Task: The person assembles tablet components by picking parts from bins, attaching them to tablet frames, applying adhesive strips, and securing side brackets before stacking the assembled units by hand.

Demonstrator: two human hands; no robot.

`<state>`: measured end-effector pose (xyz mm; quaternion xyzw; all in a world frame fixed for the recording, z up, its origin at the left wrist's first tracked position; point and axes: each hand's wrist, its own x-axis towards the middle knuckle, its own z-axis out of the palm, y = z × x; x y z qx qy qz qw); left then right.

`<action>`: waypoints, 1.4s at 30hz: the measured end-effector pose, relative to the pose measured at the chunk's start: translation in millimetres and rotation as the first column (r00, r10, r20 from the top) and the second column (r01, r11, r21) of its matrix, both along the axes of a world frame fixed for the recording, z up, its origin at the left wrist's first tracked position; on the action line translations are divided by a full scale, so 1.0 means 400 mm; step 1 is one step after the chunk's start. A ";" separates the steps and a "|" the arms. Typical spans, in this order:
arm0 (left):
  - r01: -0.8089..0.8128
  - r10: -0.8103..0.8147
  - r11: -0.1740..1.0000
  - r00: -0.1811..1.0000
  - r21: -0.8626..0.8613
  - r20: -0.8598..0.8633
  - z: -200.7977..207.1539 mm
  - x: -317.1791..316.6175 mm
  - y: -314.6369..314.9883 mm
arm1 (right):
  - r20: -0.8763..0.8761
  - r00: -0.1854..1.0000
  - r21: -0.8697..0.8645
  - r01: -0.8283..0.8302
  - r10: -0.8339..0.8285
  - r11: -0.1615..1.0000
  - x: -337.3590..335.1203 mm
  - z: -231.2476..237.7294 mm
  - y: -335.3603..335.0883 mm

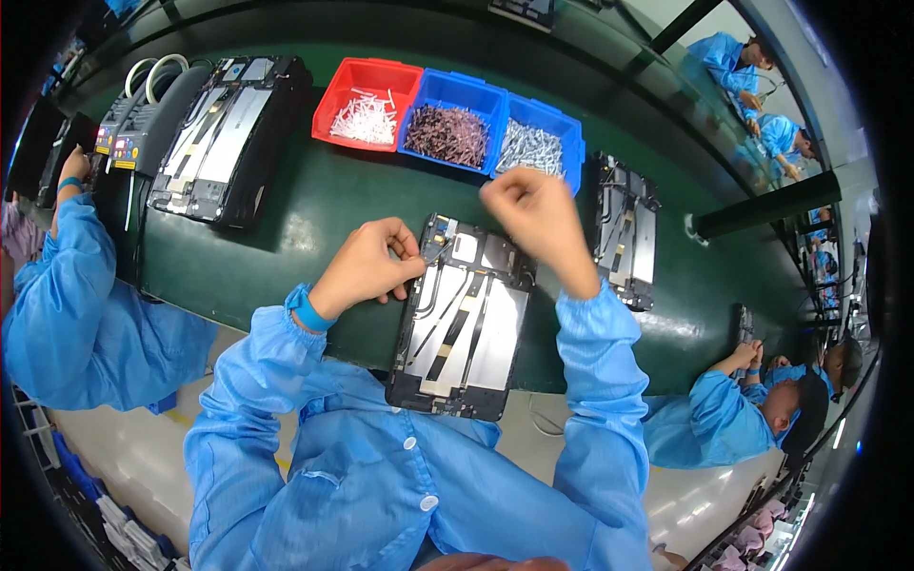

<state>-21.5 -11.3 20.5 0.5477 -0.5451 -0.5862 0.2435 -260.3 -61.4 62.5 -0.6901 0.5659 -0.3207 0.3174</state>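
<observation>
An opened tablet [495, 314], with a large silver battery and dark ribbon cables showing, lies in front of me and overhangs the table's near edge. My left hand [373, 262] is at its upper left edge, thumb and finger pinched together; whatever may be between them is too small to make out. Above the tablet's upper right corner, my right hand [541, 224] is raised with its fingers curled into a pinch, its contents hidden. Just beyond that hand stands a blue bin of small silvery pieces [533, 143].
Beside it are a blue bin of brownish pieces [447, 133] and a red bin of white pieces [367, 119]. Stacked opened tablets [224, 133] stand at left near grey devices [133, 133]; another opened tablet [624, 233] lies right. Co-workers sit on both sides of the green table [257, 271].
</observation>
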 end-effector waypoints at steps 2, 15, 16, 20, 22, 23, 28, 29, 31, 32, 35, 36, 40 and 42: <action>-0.008 0.008 1.000 0.999 -0.005 -0.040 0.007 0.005 0.005 | -0.123 0.985 -0.260 0.086 -0.121 0.962 -0.050 0.017 -0.073; -0.064 0.063 0.998 0.993 -0.007 -0.103 0.005 0.010 0.013 | -0.635 0.770 -0.121 -0.182 0.065 0.976 -0.095 -0.010 -0.153; -0.070 0.069 0.997 0.992 -0.006 -0.109 0.004 0.013 0.013 | -0.635 0.770 -0.123 -0.181 0.063 0.976 -0.098 -0.009 -0.152; -0.080 0.078 0.997 0.987 -0.004 -0.142 -0.005 0.013 0.012 | -0.448 0.893 -0.349 -0.136 -0.038 0.927 -0.118 -0.010 -0.141; -0.079 0.078 0.997 0.985 -0.003 -0.155 -0.004 0.011 0.012 | -0.352 0.933 -0.420 -0.090 -0.071 0.903 -0.132 -0.015 -0.137; -0.085 0.084 0.996 0.982 0.001 -0.167 -0.005 0.012 0.014 | -0.228 0.970 -0.331 0.006 -0.086 0.944 -0.124 -0.007 -0.123; -0.220 0.185 0.969 0.947 -0.111 -0.262 -0.044 0.012 0.040 | 0.451 0.892 0.205 -0.073 -0.028 0.976 -0.045 0.033 0.002; -0.261 0.196 0.952 0.921 -0.159 -0.338 -0.047 -0.002 0.044 | 0.479 0.878 0.260 -0.117 -0.023 0.958 -0.037 0.036 0.037; -0.267 0.190 0.951 0.902 -0.155 -0.387 -0.009 -0.026 0.056 | 0.575 0.818 0.297 -0.209 0.000 0.932 -0.012 0.023 0.090; -0.259 0.172 0.955 0.883 -0.146 -0.437 0.010 -0.040 0.058 | 0.576 0.817 0.287 -0.209 0.005 0.935 -0.007 0.008 0.112; -0.225 0.134 0.963 0.876 -0.147 -0.463 0.046 -0.054 0.053 | 0.590 0.797 0.143 -0.258 0.127 0.956 0.022 -0.039 0.154; -0.188 0.099 0.969 0.889 -0.159 -0.447 0.050 -0.055 0.052 | 0.550 0.820 0.137 -0.278 0.161 0.951 0.020 -0.047 0.154; -0.100 0.024 0.970 0.947 -0.223 -0.319 0.013 -0.045 0.051 | 0.572 0.808 0.166 -0.282 0.141 0.945 0.031 -0.066 0.148; -0.175 0.080 0.942 0.945 -0.285 -0.317 0.006 -0.051 0.052 | 0.598 0.793 0.206 -0.290 0.114 0.935 0.036 -0.059 0.146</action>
